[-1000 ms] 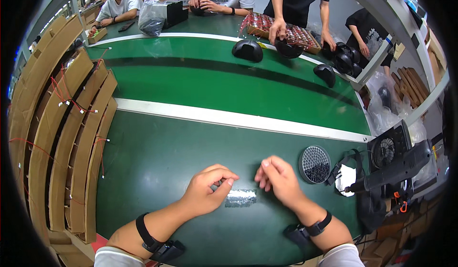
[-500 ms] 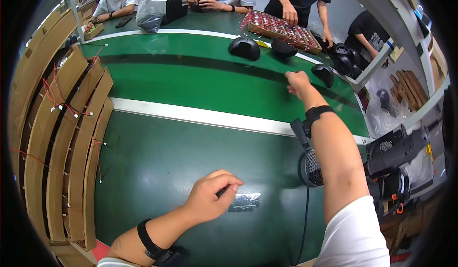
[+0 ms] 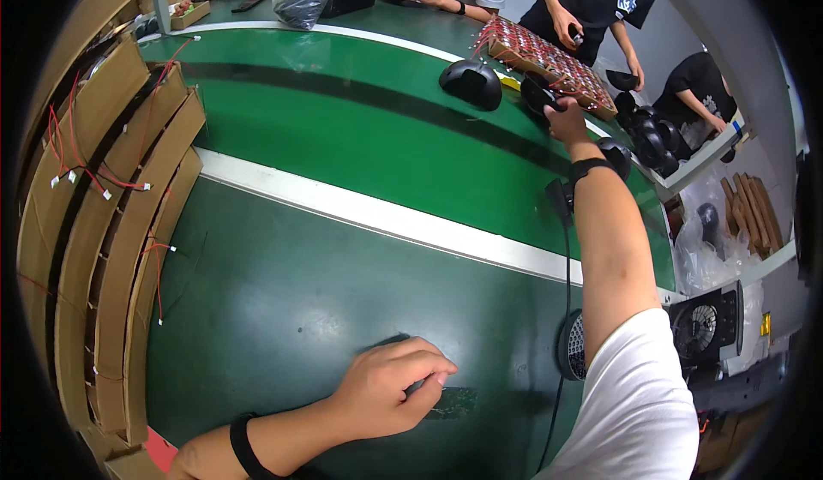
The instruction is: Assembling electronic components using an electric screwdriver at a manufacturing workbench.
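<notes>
My right hand (image 3: pixel 567 123) is stretched far across the green conveyor belt (image 3: pixel 343 129), its fingers closed on the edge of a black rounded plastic shell (image 3: pixel 536 92). Left of it on the belt's far side sits another black shell (image 3: pixel 471 84); a third shell (image 3: pixel 614 156) is partly behind my right wrist. Low over the near dark green tabletop (image 3: pixel 283 283), my left hand (image 3: pixel 394 387) is closed, thumb against curled fingers; anything inside it is hidden. Beside its fingertips lies a dark, shiny rectangular patch (image 3: pixel 453 403).
Cardboard trays (image 3: pixel 129 249) with red wires line the left side. Across the belt, people work around a box of red-wired parts (image 3: pixel 549 64) and a pile of black shells (image 3: pixel 656 137). A black cable (image 3: pixel 561 394) and a round mesh-sided thing (image 3: pixel 572 347) are near my right arm.
My right hand has reached farther out and taken hold of a black shell. The view has shifted, and my left hand stays closed over the tabletop.
</notes>
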A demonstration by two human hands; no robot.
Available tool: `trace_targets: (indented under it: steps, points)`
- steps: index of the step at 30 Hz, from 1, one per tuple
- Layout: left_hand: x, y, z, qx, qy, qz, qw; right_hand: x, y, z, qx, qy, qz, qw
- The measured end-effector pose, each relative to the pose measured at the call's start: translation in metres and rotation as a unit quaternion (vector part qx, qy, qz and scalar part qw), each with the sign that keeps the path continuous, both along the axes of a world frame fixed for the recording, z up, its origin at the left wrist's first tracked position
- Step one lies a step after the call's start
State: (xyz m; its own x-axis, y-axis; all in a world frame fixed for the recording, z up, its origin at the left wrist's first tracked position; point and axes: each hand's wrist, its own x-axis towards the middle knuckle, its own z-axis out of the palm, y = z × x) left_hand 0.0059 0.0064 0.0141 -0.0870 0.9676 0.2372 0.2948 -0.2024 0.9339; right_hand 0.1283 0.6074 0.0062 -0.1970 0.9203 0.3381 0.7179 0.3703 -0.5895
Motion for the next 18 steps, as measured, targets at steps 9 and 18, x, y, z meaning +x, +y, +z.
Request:
trace_targets:
  steps: [9, 18]
  points:
    - [-0.002, -0.002, -0.004, 0.007, -0.007, 0.010, 1.000, -0.009, -0.132, 0.017, -0.129, 0.143, -0.018, 0.981]
    - [-0.011, 0.003, -0.005, 0.048, -0.199, 0.136, 0.969, 0.032, -0.381, 0.068, -0.185, 0.153, 0.156, 0.958]
